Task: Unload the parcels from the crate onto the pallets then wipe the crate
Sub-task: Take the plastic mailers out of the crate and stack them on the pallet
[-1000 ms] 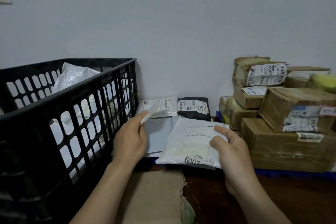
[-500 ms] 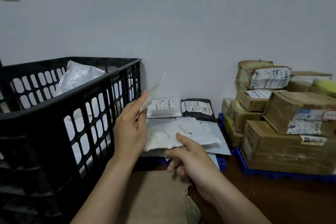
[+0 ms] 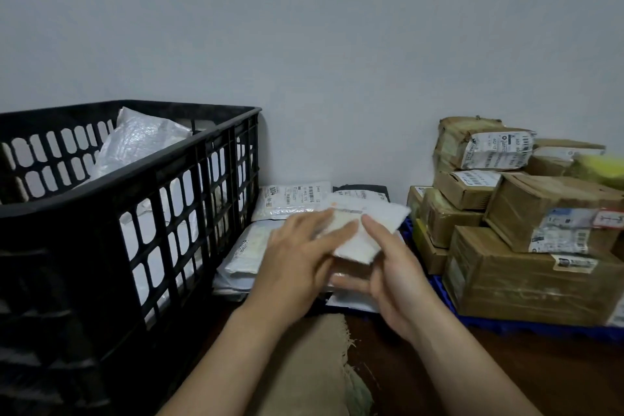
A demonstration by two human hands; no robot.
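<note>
I see the black crate at left, white bags inside. Brown boxes sit on the blue pallet at right. Between them, over the piled mailers, the left hand lies flat-fingered on a white parcel. The right hand pinches it, fingers curled beneath.

Crate left end off-frame

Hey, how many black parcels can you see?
1: a black mailer against the wall, right of the white 1004 mailer, partly covered by the held white parcel. Others may be buried.
</note>
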